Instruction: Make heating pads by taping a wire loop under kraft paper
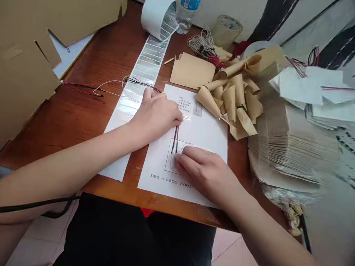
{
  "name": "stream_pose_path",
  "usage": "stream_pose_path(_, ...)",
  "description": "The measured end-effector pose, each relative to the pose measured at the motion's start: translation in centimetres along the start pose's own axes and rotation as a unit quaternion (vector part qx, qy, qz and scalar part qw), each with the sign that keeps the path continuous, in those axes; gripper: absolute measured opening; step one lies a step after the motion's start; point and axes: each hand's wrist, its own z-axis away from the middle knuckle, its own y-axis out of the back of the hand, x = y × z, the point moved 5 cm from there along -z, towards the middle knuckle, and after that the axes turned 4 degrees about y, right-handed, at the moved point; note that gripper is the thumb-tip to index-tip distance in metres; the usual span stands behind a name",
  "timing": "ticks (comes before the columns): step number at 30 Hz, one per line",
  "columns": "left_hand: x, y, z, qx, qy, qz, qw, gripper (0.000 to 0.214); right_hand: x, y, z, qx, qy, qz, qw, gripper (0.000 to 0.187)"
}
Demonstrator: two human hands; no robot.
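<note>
My left hand [156, 115] is closed, pinching a few thin red and black wires [175, 139] against a white printed sheet [206, 135] on the brown table. The wire ends run down into a drawn rectangle on the sheet. My right hand [203, 168] lies just below them, fingers curled and pressed on the sheet and the wire tips inside that rectangle. Whether a label sits under those fingers is hidden.
A strip of clear labels [140, 75] unrolls from a white roll [158, 16] at the back. Loose wires [83, 88] lie left. Rolled brown paper cones [230, 98], a wire bundle [202, 46], a tape roll [226, 29], a bottle [185, 13] and stacked paper [291, 144] crowd the right. Cardboard [24, 62] stands left.
</note>
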Motion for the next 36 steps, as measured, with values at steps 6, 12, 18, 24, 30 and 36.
stream_pose_path(6,0.2,0.0,0.1,0.004,0.003,0.006,1.0,0.021,0.2,-0.3,-0.1,-0.018,0.0,-0.005,1.0,0.032)
stream_pose_path(12,0.1,0.0,0.1,0.007,0.003,0.017,1.0,0.022,0.2,-0.4,0.0,-0.044,-0.014,0.007,0.999,0.03)
stream_pose_path(18,0.4,0.2,0.1,-0.004,0.004,0.002,1.0,0.023,0.1,0.0,0.3,-0.096,-0.032,0.019,0.995,0.022)
stream_pose_path(24,0.7,0.4,0.5,-0.034,-0.012,-0.024,0.999,0.025,-0.4,0.6,0.4,-0.128,-0.065,0.02,0.989,0.02)
stream_pose_path(30,1.0,0.4,1.1,-0.068,-0.027,-0.056,0.996,0.051,-0.2,0.9,0.6,-0.15,-0.093,0.011,0.984,0.022)
stream_pose_path(36,1.3,0.5,1.6,-0.103,-0.034,-0.072,0.991,0.067,1.1,0.9,0.4,-0.183,-0.133,-0.084,0.97,0.029)
